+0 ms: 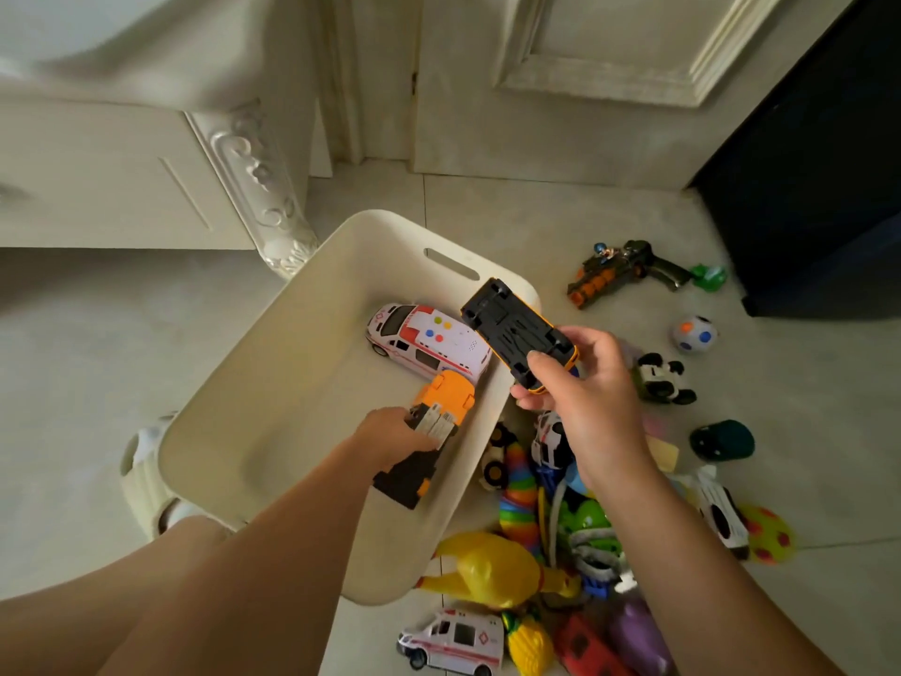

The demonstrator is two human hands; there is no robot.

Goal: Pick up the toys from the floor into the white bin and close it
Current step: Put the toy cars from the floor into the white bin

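Observation:
The white bin [273, 383] stands open on the floor with a white toy ambulance [424, 341] lying inside at its far end. My left hand [390, 434] reaches into the bin and grips an orange and black toy truck [434, 426]. My right hand [580, 392] hovers over the bin's right rim, holding a yellow toy car [517, 334] upside down, black underside up. A pile of toys lies on the floor to the right: a yellow rubber chicken [492, 568], a second ambulance [453, 639], a rainbow spring [519, 495].
Farther right lie a toy gun [629, 270], a spotted ball [695, 334], a black-and-white vehicle [660, 380] and a dark green cap [724, 439]. A white cabinet [122, 178] stands at the left, a white door [560, 80] behind, dark furniture [819, 187] at right.

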